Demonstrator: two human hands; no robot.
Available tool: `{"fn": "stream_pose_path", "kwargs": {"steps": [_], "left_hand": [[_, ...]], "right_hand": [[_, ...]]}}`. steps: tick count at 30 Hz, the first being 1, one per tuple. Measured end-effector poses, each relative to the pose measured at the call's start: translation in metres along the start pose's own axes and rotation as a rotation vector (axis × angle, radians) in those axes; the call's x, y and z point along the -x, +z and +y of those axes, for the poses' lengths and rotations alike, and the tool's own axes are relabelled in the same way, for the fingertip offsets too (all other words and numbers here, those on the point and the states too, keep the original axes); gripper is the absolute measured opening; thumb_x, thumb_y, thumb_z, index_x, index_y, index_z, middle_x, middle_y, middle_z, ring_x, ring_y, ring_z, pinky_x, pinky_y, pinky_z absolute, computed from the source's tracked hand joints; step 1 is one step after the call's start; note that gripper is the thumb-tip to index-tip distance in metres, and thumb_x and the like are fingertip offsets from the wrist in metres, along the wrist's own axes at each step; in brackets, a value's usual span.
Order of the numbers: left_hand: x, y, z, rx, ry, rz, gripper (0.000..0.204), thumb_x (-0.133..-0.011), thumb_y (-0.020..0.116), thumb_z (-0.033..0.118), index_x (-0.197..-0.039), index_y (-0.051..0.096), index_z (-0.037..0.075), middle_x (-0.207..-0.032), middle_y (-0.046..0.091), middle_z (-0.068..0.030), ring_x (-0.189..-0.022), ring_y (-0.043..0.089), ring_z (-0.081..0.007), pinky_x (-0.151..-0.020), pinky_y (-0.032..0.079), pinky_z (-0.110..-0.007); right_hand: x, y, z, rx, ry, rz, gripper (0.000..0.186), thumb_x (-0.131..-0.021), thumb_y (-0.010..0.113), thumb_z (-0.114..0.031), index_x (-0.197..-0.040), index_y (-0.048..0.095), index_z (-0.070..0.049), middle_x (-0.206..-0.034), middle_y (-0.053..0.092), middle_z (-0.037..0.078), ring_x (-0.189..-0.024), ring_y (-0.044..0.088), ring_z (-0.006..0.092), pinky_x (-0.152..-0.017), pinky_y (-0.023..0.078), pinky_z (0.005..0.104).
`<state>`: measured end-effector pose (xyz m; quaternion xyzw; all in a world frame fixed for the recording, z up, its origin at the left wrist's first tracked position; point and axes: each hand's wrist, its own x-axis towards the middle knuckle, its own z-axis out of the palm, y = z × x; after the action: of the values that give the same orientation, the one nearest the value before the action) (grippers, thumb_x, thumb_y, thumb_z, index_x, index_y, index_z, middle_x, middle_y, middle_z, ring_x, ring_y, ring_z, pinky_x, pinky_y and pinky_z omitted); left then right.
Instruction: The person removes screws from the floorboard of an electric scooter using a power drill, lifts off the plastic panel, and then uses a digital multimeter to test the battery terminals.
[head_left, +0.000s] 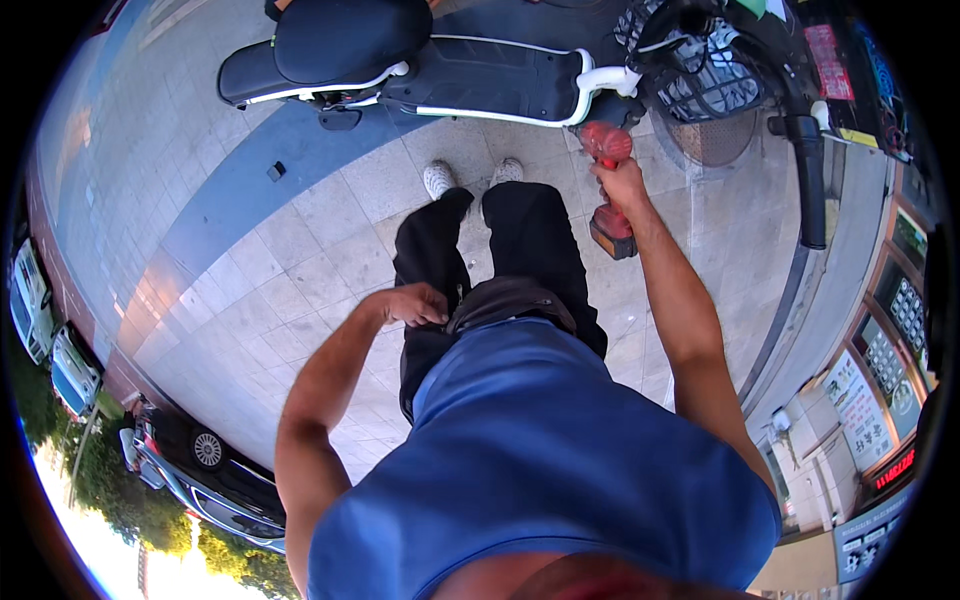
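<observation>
Clamped in the right hand (622, 185), a red drill (608, 175) points at the black scooter (440, 75) just ahead, the left hand (412, 303) curls at the trouser pocket, and white posters (860, 410) line the shopfront far right of the scooter.

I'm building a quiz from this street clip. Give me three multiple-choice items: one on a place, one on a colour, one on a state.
1. Where is the left hand?
A. at the trouser pocket
B. on the scooter seat
C. on the handlebar

2. What colour is the drill?
A. yellow
B. red
C. green

3. What is the right hand doing?
A. hanging empty
B. resting on the pavement
C. gripping the drill

Answers: 1 A, it rests at the hip of the black trousers. 2 B, its body is red. 3 C, the fingers wrap its handle beside the scooter.
</observation>
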<state>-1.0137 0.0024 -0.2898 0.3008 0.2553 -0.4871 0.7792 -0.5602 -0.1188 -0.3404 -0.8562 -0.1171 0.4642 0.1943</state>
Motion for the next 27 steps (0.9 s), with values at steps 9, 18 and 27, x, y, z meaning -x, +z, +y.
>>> {"fn": "stream_pose_path", "kwargs": {"steps": [9, 18, 27], "left_hand": [[-0.2, -0.231, 0.138, -1.163, 0.568, 0.991, 0.04, -0.086, 0.07, 0.039, -0.112, 0.066, 0.009, -0.099, 0.071, -0.0165, -0.094, 0.069, -0.0358, -0.079, 0.055, -0.047], [-0.382, -0.306, 0.236, -1.552, 1.232, 1.139, 0.057, -0.08, 0.078, 0.035, -0.129, 0.063, 0.011, -0.099, 0.062, -0.0093, -0.094, 0.063, -0.0296, -0.084, 0.052, -0.042], [-0.39, -0.305, 0.235, -1.61, 1.253, 1.107, 0.048, -0.08, 0.077, 0.036, -0.122, 0.069, 0.013, -0.091, 0.06, -0.0065, -0.089, 0.062, -0.0257, -0.082, 0.049, -0.039]], "right_hand": [[-0.119, 0.062, 0.048, -0.001, -0.012, 0.024, 0.02, -0.078, 0.071, -0.013, -0.093, 0.066, 0.0, -0.064, 0.06, 0.005, -0.05, 0.057, 0.0143, -0.044, 0.044, 0.0324], [-0.152, 0.075, 0.078, 0.165, -0.215, 0.152, 0.028, -0.078, 0.071, -0.011, -0.103, 0.066, -0.002, -0.073, 0.061, 0.001, -0.059, 0.055, 0.0103, -0.054, 0.046, 0.0291], [-0.169, 0.072, 0.079, 0.199, -0.223, 0.093, 0.026, -0.075, 0.071, -0.015, -0.095, 0.067, 0.002, -0.067, 0.062, 0.006, -0.053, 0.057, 0.0156, -0.05, 0.046, 0.0332]]}}
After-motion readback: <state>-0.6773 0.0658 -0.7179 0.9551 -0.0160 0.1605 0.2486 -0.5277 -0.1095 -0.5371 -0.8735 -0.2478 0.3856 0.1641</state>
